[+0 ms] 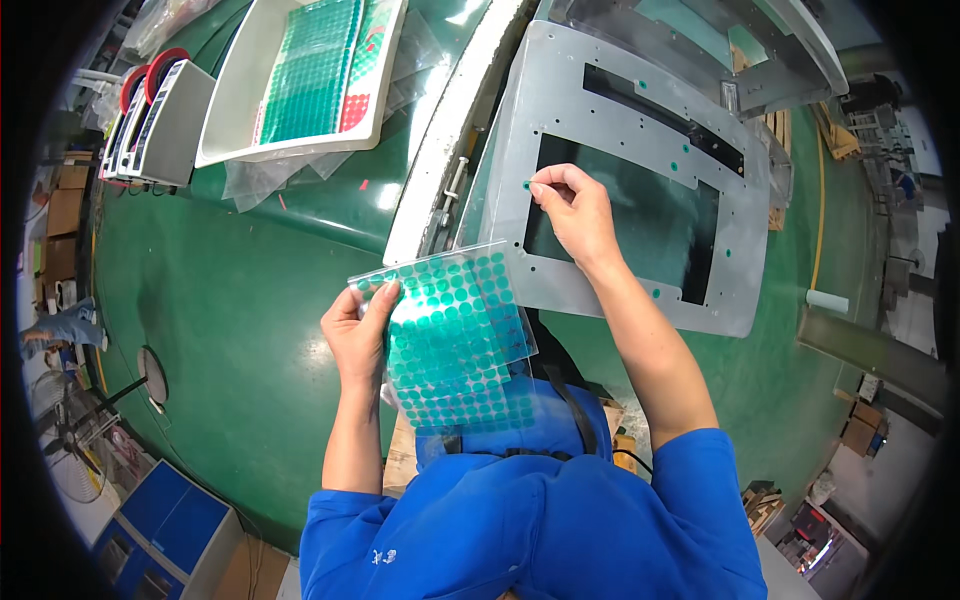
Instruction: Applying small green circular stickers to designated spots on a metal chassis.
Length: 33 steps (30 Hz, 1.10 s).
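Note:
My left hand (357,338) grips the left edge of several clear sheets (450,345) covered with rows of green round stickers, thumb on top. They hang tilted in front of my waist. To their right, my right hand (582,215) reaches over a grey metal panel (555,75) with large rectangular cutouts and small holes. Thumb and forefinger are pinched on a small green round sticker (527,185) at the panel's left edge. Other green dots (674,165) sit in various places on the panel, and some holes are bare.
A white tray (222,135) with sheets of green and red dots (318,70) stands on the green table at upper left, plastic bags around it. White devices with red rings (165,110) stand beside it. A metal housing (690,50) rises behind the panel. A fan (75,440) stands far left.

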Motion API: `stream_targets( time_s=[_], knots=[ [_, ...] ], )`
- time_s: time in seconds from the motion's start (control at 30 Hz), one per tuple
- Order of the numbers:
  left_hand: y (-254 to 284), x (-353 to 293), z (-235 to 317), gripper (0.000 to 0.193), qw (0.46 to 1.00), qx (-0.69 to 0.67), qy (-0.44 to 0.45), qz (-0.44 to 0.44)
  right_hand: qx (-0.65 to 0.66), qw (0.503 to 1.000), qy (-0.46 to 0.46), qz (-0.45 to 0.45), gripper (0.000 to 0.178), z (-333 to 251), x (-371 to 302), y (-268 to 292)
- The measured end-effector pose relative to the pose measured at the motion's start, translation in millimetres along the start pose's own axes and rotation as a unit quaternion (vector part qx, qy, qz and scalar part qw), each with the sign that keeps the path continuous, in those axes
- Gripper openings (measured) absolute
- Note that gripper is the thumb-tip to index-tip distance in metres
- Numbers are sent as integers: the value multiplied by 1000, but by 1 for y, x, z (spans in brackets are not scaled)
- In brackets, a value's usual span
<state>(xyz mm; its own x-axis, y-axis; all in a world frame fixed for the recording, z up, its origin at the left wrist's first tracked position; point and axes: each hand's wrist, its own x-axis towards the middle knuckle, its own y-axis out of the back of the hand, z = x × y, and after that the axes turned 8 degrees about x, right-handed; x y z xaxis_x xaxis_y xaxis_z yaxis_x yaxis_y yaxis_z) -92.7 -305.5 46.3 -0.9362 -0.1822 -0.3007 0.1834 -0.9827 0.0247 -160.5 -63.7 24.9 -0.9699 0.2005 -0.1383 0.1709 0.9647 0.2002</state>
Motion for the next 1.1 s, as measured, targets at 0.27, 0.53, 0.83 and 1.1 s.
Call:
stream_targets(
  time_s=[0.27,0.53,0.83,1.1],
  knots=[
    [-3,2,1,11,1000,-2,3,-8,-7,1000,-13,-25,8,-3,3,4],
    [-7,4,1,11,1000,-7,4,-16,-40,999,-16,-33,6,-11,2,4],
    [-6,4,2,11,1000,-4,3,-9,-30,999,-8,-8,5,-11,-2,0],
    [-5,5,4,11,1000,-6,7,-10,40,998,-38,-5,17,-13,1,0]
  ],
)
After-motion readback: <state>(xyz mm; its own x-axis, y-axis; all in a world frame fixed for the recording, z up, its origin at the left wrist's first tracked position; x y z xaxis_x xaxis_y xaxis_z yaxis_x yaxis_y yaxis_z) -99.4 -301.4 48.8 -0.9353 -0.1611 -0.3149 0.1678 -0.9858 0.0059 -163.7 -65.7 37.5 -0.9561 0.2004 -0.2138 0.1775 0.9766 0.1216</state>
